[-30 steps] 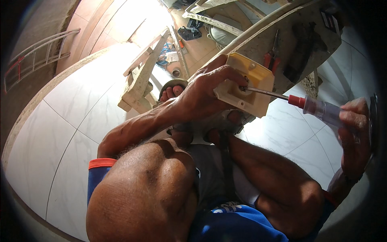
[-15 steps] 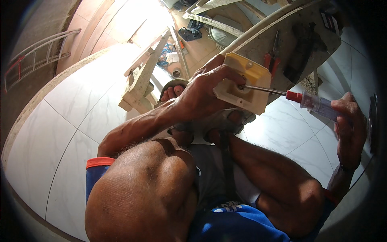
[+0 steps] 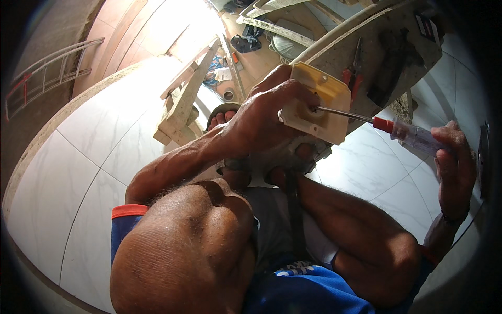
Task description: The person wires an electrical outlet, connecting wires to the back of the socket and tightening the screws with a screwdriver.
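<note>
My left hand (image 3: pixel 269 112) grips a cream plastic box (image 3: pixel 332 123), shaped like an electrical back box, by its left side, with the hollow side showing. The thumb lies inside it, close to the tip of a screwdriver (image 3: pixel 410 137). That screwdriver has a clear handle, a red collar and a thin metal shaft reaching into the box from the right. At the handle's end, my right hand (image 3: pixel 454 162) holds it between thumb and fingers. Whether a screw sits at the tip is hidden by the left thumb.
Beyond the box, a worn board (image 3: pixel 361 31) carries red-handled pliers (image 3: pixel 353 78), a dark tool (image 3: pixel 395 63) and a small box (image 3: pixel 428 27). A wooden trestle (image 3: pixel 185 102) stands ahead to the left on marble-look tiles (image 3: pixel 94 136). A white ladder-like frame (image 3: pixel 52 70) is far left.
The box has shifted and tilted slightly in my left hand. The screwdriver's handle has moved a little to the right, and my right fingers have shifted around its end.
</note>
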A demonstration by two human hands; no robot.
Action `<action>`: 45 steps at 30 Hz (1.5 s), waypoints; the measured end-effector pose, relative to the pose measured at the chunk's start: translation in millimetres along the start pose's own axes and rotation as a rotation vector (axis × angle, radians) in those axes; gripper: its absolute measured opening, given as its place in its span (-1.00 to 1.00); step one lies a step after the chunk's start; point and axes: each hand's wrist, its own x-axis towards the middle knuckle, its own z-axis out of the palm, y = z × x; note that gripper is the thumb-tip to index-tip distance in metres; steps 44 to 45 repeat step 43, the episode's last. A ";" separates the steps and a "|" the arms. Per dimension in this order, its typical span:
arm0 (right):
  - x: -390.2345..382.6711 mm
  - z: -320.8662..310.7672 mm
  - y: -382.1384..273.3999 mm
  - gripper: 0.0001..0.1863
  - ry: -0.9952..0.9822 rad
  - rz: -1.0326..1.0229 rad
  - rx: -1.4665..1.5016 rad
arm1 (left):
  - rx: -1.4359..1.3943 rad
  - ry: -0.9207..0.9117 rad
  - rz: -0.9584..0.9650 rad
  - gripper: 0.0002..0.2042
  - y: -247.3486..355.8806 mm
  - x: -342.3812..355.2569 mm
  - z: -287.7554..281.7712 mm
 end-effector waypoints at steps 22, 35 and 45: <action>25.2 28.0 -13.4 -0.54 -0.015 -0.118 0.228 | 0.132 -0.080 -0.022 -0.54 -4.9 -11.8 -5.3; 16.1 41.6 -11.9 -0.42 -0.406 0.392 0.746 | 0.241 -0.083 0.098 -0.56 4.1 -3.5 -9.0; 20.5 45.6 -23.5 -0.53 0.001 -0.240 0.007 | 0.147 -0.156 0.030 -0.54 -1.1 -2.0 -4.3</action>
